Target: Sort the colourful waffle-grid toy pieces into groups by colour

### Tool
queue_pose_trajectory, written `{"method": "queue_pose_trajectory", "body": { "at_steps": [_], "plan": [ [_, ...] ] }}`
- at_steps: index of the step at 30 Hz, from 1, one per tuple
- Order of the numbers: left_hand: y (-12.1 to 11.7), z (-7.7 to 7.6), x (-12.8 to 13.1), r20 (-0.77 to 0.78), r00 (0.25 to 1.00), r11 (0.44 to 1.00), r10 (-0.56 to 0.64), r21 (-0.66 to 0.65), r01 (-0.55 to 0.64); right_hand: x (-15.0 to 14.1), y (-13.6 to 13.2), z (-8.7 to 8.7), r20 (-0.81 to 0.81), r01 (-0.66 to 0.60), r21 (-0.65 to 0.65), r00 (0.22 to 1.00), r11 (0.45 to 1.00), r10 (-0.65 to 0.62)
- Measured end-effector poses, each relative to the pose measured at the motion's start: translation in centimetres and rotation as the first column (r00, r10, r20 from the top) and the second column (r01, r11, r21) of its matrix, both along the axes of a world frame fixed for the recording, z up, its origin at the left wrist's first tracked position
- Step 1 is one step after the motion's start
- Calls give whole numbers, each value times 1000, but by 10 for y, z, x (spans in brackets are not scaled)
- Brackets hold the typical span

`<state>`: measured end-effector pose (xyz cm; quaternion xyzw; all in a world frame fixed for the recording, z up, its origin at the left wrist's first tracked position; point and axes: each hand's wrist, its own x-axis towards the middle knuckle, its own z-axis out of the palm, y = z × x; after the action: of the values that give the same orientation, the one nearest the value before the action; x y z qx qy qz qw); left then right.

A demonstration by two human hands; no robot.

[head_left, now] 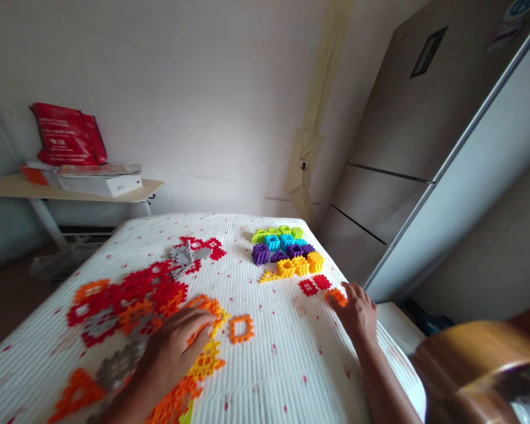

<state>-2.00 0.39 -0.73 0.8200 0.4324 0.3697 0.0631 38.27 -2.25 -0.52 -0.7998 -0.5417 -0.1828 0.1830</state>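
Note:
My left hand (176, 338) reaches into the loose pile, its fingers curled and closed around an orange interlocking plastic tile (191, 338); the far side of the grip is hidden. Yellow tiles (206, 359) lie just right of it. Near the right edge of the padded table, my right hand (358, 309) has its thumb and fingers closed on another orange interlocking tile (338, 298). Two red tiles (309, 287) lie flat beyond that hand. Between the hands rests a square orange frame tile (241, 328).
Tiles stand in rows by colour at the back right: yellow (301, 265), purple (261, 254), blue (287, 241) and green (284, 229). Red tiles (136, 285) and grey tiles (117, 365) are heaped at left. A refrigerator (380, 153) and a wooden chair (477, 353) stand at right.

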Motion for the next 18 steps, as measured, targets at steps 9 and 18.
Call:
{"method": "queue_pose_trajectory", "body": {
  "at_steps": [9,18],
  "plan": [
    [0,24,46,-289,945,966,-155,-247,83,-31,1,12,230,-550,303,835,779,500],
    [8,22,93,-571,817,956,-76,-276,-104,-58,-4,-2,225,-832,30,546,554,807]
  ]
}}
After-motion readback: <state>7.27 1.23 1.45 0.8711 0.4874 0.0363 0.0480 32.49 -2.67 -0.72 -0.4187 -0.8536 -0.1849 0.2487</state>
